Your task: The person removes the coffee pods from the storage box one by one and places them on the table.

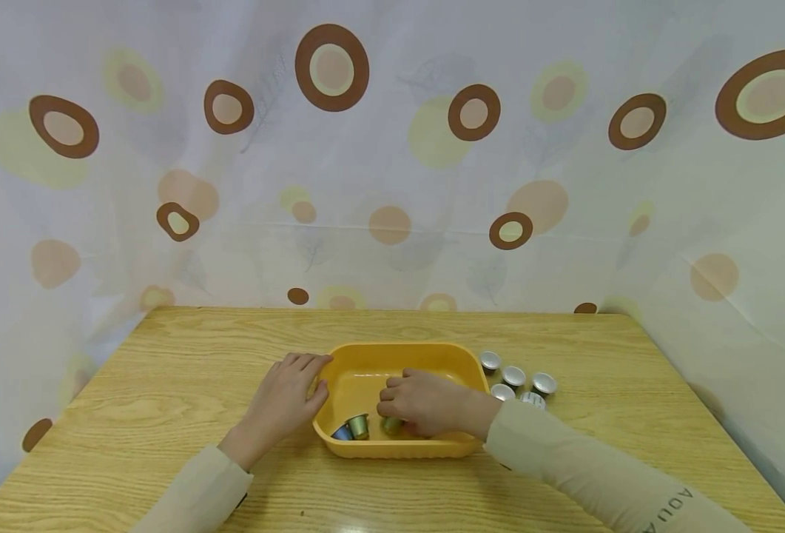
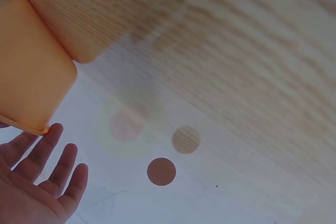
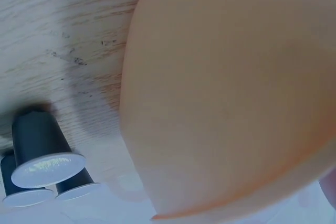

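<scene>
A yellow plastic basin [image 1: 405, 449] stands on the table. My left hand [image 1: 285, 396] touches its left rim; in the left wrist view the fingers [image 2: 67, 166] are loosely extended against the rim edge. Inside the basin, my right hand [image 1: 425, 403] holds a green coffee capsule [image 1: 391, 426] between curled fingers and thumb, mostly covered by the hand. To the left of it in the basin lie another green capsule [image 1: 358, 426] and a blue capsule [image 1: 342, 432]. The right wrist view shows the basin's outer wall [image 3: 220, 87] and hardly any of the hand.
Just right of the basin, several dark capsules [image 1: 513, 377] with silver lids stand lid up on the wooden table [image 1: 232, 337]. One lid [image 1: 533, 400] bears print. A patterned cloth [image 1: 392, 163] hangs behind the table and along its sides.
</scene>
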A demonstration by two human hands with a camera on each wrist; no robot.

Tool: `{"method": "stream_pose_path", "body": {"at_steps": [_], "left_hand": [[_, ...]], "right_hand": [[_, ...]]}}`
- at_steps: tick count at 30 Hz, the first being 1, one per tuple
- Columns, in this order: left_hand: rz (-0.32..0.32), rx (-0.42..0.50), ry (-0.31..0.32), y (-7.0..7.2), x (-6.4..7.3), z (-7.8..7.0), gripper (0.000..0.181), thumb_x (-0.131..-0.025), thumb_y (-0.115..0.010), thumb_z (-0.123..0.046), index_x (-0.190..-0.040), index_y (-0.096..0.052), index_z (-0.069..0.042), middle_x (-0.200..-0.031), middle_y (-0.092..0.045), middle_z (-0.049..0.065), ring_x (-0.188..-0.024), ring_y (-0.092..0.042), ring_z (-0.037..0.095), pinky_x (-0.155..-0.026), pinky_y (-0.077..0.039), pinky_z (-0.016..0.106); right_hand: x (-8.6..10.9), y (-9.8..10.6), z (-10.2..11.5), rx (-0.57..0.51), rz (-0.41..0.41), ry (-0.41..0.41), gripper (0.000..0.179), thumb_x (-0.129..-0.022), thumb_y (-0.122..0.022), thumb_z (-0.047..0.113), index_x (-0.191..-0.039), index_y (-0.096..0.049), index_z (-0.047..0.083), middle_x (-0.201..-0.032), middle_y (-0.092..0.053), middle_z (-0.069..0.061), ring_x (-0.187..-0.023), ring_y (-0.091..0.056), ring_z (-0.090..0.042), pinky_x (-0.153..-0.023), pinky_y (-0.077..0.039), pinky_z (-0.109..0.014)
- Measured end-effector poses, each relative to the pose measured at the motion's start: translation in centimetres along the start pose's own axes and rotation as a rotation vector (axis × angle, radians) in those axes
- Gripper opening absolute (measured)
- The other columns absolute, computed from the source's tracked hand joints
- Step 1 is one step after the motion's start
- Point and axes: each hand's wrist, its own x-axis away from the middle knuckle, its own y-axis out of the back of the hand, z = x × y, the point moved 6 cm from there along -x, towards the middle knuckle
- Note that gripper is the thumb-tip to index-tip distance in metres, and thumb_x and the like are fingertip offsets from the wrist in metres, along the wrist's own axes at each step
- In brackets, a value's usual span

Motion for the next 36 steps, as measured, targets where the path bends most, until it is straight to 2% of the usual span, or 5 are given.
{"method": "stream_pose_path", "body": {"at_steps": [7,14,18,26,36], "left_hand": [[0.0,-0.002,0.003,0.0,0.0,0.0,0.035,-0.085,-0.058,-0.022,-0.119,-0.06,-0.014,-0.111,-0.064,0.001,-0.104,-0.056,0.021,-0.083,-0.047,0.04],[-0.007,-0.001,0.003,0.0,-0.1,0.0,0.035,-0.085,-0.059,-0.021,-0.118,-0.06,-0.014,-0.11,-0.064,0.001,-0.104,-0.056,0.021,-0.082,-0.047,0.039],[-0.008,0.001,0.003,0.1,0.0,-0.1,0.035,-0.085,-0.059,-0.021,-0.118,-0.06,-0.013,-0.11,-0.064,0.001,-0.103,-0.056,0.021,-0.082,-0.047,0.039],[-0.01,-0.001,0.0,0.1,-0.1,-0.1,0.035,-0.085,-0.059,-0.021,-0.118,-0.06,-0.013,-0.11,-0.064,0.001,-0.103,-0.056,0.021,-0.083,-0.047,0.039],[-0.004,0.003,0.004,0.1,0.0,-0.1,0.035,-0.085,-0.059,-0.021,-0.119,-0.06,-0.013,-0.111,-0.063,0.001,-0.104,-0.055,0.021,-0.084,-0.047,0.04]], "right_hand": [[0.4,0.1,-0.4,0.035,-0.017,-0.013,0.02,-0.078,-0.07,0.03,-0.094,-0.061,0.022,-0.088,-0.057,0.01,-0.079,-0.049,-0.008,-0.061,-0.034,-0.021],[0.9,0.3,-1.0,0.015,0.034,-0.064,0.027,-0.078,-0.069,0.035,-0.101,-0.062,0.023,-0.094,-0.059,0.01,-0.086,-0.052,-0.008,-0.069,-0.044,-0.025],[1.1,0.5,-1.3,0.02,0.054,-0.088,0.029,-0.078,-0.068,0.037,-0.103,-0.062,0.024,-0.094,-0.06,0.01,-0.086,-0.053,-0.008,-0.068,-0.044,-0.025],[1.8,0.9,-2.2,0.021,0.006,-0.102,0.031,-0.076,-0.07,0.037,-0.101,-0.062,0.021,-0.09,-0.06,0.008,-0.081,-0.053,-0.01,-0.065,-0.043,-0.025],[3.0,1.4,-3.8,-0.012,-0.028,-0.143,0.029,-0.079,-0.067,0.035,-0.103,-0.062,0.02,-0.091,-0.06,0.007,-0.082,-0.053,-0.011,-0.067,-0.044,-0.028]]}}
